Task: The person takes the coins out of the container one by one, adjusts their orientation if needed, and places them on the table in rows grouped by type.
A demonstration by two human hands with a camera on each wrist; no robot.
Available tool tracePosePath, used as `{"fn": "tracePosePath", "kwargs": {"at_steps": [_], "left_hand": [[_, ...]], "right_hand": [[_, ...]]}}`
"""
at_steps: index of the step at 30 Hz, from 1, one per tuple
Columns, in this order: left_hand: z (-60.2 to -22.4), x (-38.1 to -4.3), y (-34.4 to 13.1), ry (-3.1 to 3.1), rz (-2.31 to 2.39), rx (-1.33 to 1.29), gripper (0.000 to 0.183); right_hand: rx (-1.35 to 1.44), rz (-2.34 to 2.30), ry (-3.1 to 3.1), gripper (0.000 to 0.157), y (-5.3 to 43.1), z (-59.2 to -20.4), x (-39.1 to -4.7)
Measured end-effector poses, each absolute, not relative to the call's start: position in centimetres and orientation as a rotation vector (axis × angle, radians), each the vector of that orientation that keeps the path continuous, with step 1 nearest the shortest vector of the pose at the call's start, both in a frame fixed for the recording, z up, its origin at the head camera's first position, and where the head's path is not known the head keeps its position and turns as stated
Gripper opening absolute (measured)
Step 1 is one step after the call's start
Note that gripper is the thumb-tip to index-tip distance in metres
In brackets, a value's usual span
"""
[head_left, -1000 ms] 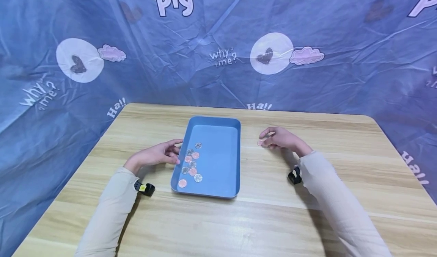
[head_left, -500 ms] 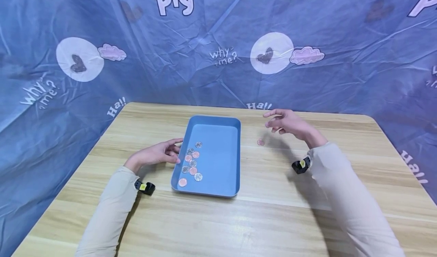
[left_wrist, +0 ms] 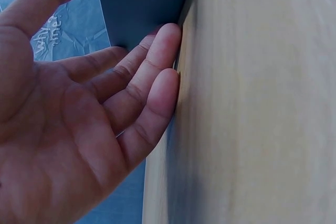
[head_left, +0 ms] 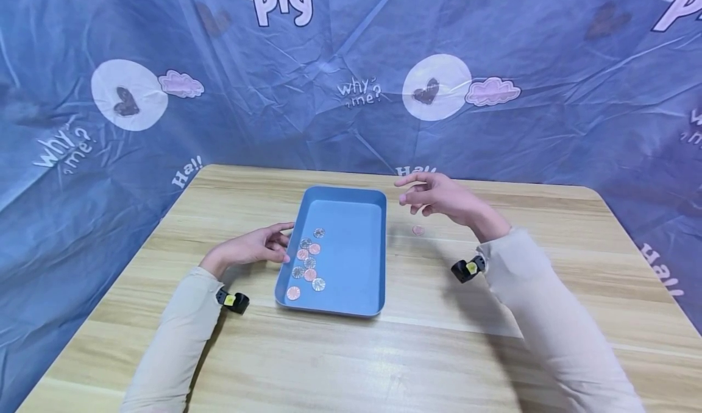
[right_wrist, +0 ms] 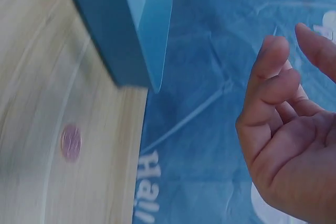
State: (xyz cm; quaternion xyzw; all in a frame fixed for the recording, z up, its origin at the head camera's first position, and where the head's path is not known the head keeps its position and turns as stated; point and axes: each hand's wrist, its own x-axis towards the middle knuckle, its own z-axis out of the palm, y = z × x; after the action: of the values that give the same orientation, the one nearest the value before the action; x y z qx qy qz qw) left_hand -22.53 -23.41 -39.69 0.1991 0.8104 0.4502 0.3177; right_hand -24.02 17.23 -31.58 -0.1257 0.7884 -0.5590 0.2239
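A blue rectangular tray [head_left: 351, 248] lies on the table, with several coin-like discs in it, some pinkish [head_left: 293, 293] and some silvery [head_left: 319, 285]. Beside its left wall is my left hand [head_left: 249, 247]; in the left wrist view, the relaxed fingers [left_wrist: 163, 90] touch the outer wall low down, and the thumb is near the rim. One pinkish disc [head_left: 418, 230] rests alone on the wood, right of the tray. My right hand [head_left: 446, 198] hovers just beyond that disc. Its fingers are loosely bent, and nothing shows between them in the right wrist view.
The light wooden table [head_left: 351, 364] ends at a blue patterned cloth [head_left: 307, 120] hanging behind and at the sides. Black wrist cameras [head_left: 468, 269] are strapped at both cuffs. The tray's raised walls stand between the two hands.
My right hand has left the lone pinkish disc, risen away from it and then shifted left toward the tray. The disc stays on the table. My left hand and the tray look still.
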Motion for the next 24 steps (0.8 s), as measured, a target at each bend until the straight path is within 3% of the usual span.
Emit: {"fn": "tracePosePath", "kwargs": {"at_steps": [24], "left_hand": [[-39.8,-22.6,-23.5,2.126,1.192,0.526,0.092]], "right_hand": [[-0.527,-1.409,2.026,0.041,9.1,-33.6,-21.7]]}}
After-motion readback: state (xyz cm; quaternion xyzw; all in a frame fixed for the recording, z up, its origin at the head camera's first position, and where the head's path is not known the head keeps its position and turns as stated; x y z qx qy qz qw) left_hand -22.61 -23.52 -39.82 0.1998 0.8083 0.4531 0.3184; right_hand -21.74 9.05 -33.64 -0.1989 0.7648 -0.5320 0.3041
